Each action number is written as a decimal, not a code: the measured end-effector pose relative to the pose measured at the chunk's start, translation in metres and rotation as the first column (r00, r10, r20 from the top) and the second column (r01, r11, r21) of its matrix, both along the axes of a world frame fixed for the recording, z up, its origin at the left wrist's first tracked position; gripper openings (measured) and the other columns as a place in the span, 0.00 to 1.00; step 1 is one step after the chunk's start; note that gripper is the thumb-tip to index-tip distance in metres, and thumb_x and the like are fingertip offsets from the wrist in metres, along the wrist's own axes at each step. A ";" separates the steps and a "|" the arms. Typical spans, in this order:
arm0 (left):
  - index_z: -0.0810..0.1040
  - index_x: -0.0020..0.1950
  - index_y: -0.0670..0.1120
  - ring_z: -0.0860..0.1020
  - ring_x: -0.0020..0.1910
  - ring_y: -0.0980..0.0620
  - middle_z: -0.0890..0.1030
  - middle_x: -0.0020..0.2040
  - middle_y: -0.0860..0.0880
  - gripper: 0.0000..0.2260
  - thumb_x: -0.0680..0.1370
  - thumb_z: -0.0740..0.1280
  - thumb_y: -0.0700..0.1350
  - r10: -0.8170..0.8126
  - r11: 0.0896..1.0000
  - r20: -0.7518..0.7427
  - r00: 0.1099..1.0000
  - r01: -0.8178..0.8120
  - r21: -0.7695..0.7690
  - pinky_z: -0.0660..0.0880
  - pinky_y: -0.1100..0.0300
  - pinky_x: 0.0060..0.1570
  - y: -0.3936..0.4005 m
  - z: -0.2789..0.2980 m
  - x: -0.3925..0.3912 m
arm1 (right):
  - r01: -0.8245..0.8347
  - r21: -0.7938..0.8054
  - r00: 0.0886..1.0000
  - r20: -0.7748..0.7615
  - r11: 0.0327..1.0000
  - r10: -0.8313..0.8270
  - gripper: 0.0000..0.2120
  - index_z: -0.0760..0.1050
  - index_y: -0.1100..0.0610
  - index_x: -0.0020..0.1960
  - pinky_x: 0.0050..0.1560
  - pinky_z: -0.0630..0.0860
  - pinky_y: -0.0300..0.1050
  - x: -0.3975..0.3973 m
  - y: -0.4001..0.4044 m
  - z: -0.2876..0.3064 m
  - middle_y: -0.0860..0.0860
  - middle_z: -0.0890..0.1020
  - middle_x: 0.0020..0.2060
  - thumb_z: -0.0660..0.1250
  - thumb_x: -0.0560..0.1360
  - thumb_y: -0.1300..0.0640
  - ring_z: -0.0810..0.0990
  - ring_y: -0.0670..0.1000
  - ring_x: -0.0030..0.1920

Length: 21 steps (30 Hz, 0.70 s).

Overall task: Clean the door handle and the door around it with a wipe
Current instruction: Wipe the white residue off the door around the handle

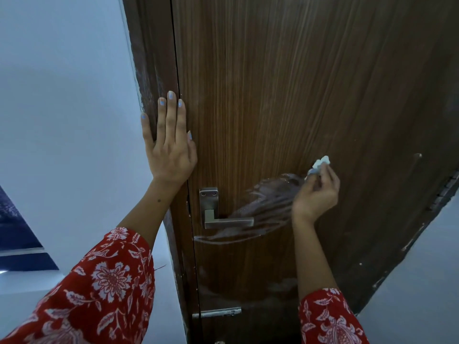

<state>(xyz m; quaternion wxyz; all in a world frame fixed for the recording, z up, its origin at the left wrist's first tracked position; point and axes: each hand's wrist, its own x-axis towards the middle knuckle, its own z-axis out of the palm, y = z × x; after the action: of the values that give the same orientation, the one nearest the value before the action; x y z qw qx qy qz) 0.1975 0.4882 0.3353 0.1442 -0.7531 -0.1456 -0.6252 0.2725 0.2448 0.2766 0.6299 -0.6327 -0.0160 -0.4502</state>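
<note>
A brown wood-grain door (pixel 285 95) fills the middle of the view. Its metal lever handle (pixel 223 220) sits low and left of centre, pointing right from a square plate. My right hand (pixel 316 192) is pressed to the door up and to the right of the handle, shut on a crumpled white wipe (pixel 320 163). A wet smear (pixel 265 202) runs from the hand down past the handle. My left hand (pixel 169 145) lies flat with fingers apart on the door frame (pixel 149 58), above and left of the handle.
A white wall (pixel 62 108) lies left of the frame. A metal bolt plate (pixel 216 312) sits low on the door. The door's right edge (pixel 422 232) is scuffed, with pale wall beyond. A dark blue surface (pixel 17 244) shows at far left.
</note>
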 end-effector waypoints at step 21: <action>0.58 0.76 0.42 0.58 0.75 0.45 0.62 0.75 0.42 0.23 0.80 0.54 0.46 -0.009 1.000 -0.006 1.000 0.008 -0.006 0.52 0.43 0.72 0.000 -0.001 0.000 | -0.062 -0.011 0.994 -0.091 0.998 0.061 0.10 0.80 0.64 0.53 0.47 0.73 0.25 0.009 -0.025 -0.015 0.51 0.78 0.49 0.68 0.72 0.69 0.79 0.45 0.48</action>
<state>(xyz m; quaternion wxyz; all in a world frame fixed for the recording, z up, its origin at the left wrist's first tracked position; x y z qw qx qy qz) 0.1978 0.4883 0.3346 0.1396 -0.7559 -0.1439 -0.6233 0.2818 0.2195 0.2619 0.6392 -0.6559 -0.0099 -0.4014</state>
